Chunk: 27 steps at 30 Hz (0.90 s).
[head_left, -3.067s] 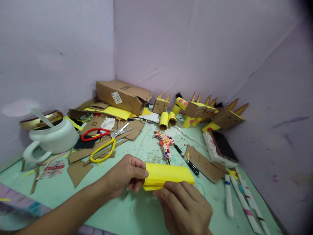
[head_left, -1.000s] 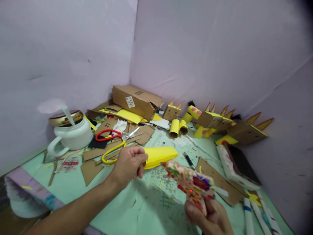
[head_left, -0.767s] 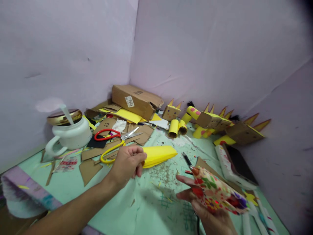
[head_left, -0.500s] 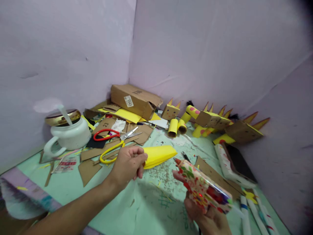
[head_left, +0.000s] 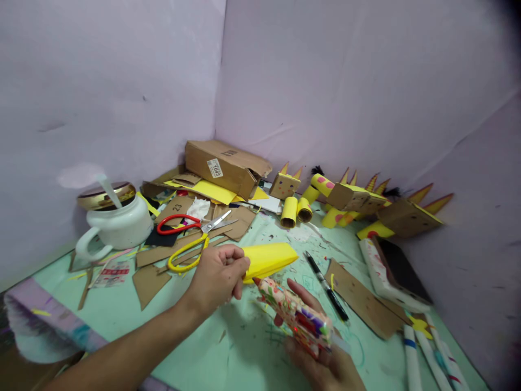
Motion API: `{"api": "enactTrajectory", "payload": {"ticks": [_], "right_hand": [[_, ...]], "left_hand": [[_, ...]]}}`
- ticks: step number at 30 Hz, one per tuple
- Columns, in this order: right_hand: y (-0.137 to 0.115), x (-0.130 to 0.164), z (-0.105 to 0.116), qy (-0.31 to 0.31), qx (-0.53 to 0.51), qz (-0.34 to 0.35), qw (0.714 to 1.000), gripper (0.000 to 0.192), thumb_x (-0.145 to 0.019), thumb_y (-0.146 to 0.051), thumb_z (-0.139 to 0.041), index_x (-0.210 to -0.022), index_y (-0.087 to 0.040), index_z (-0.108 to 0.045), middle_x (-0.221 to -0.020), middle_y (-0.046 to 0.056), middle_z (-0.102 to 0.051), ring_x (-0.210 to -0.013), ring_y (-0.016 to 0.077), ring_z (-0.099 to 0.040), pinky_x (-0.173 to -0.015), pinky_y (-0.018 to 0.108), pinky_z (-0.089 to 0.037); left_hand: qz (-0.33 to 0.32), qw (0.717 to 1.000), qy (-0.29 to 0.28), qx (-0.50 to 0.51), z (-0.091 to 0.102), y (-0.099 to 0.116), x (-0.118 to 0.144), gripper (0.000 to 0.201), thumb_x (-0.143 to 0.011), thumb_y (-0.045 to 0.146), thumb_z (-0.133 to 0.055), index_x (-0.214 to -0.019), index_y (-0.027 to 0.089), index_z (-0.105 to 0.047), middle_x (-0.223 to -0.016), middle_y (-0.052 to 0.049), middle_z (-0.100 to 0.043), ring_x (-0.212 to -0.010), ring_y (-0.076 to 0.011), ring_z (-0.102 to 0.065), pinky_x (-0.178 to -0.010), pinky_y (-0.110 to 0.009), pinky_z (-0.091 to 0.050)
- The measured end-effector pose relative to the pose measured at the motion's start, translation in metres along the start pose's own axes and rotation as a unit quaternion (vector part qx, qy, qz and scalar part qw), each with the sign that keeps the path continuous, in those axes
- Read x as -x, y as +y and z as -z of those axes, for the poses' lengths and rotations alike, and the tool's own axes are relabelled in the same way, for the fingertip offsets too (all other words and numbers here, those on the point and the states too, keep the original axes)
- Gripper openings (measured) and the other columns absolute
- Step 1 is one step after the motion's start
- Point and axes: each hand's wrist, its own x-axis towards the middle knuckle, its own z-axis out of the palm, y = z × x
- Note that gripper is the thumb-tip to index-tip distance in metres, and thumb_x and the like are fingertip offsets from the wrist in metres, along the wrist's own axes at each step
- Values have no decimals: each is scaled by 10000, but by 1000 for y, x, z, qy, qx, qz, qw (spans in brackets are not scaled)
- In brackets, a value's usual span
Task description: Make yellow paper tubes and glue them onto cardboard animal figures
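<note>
My left hand (head_left: 217, 277) grips one end of a folded yellow paper piece (head_left: 271, 258), held just above the green table mat (head_left: 244, 347). My right hand (head_left: 325, 361) holds a glue gun covered in flowered paper (head_left: 295, 315). Its red nozzle tip points up and left, nearly touching the lower edge of the yellow paper beside my left fingers.
Red-handled scissors (head_left: 191, 224) and yellow-handled scissors (head_left: 188, 255) lie on cardboard scraps behind my left hand. A white jug (head_left: 116, 228) stands at left. A black pen (head_left: 328, 285), cardboard strip (head_left: 366, 307), phone (head_left: 396, 269), glue sticks (head_left: 427, 355) and yellow cardboard figures (head_left: 366, 206) lie at right.
My right hand let go of the yellow paper, picked up the glue gun and has brought its tip leftward to the paper. My left hand keeps the paper raised.
</note>
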Motion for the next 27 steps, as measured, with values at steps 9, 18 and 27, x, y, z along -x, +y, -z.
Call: {"api": "enactTrajectory", "payload": {"ticks": [9,18,27], "right_hand": [[-9,1,-5,0,53,-13,999,539,-765,-452,-535,-1251,-226,-476,-797,45,-650,-625,195,-588,-575,281,-441],[-2,-2,-7,-7,17,-41,999,510,-729,-476,-554,-1167,-218,-507,-757,33,-612,-588,174,-546,-533,259,-415],[-8,1,-4,32,38,-12,999,446,-741,-422,-576,-1139,-224,-542,-783,30,-630,-622,178,-569,-580,268,-442]], "left_hand": [[-4,1000,-1,-22,-1,4,1,148,-650,288,-527,-554,180,-492,-263,70,-448,-223,-45,-301,-267,-144,-222],[1,1000,1,-11,-1,1,1,144,-652,288,-526,-562,180,-494,-251,80,-425,-216,-43,-293,-261,-140,-213],[27,999,1,26,0,0,-2,146,-638,305,-545,-579,177,-507,-257,74,-439,-214,-41,-269,-254,-143,-192]]}}
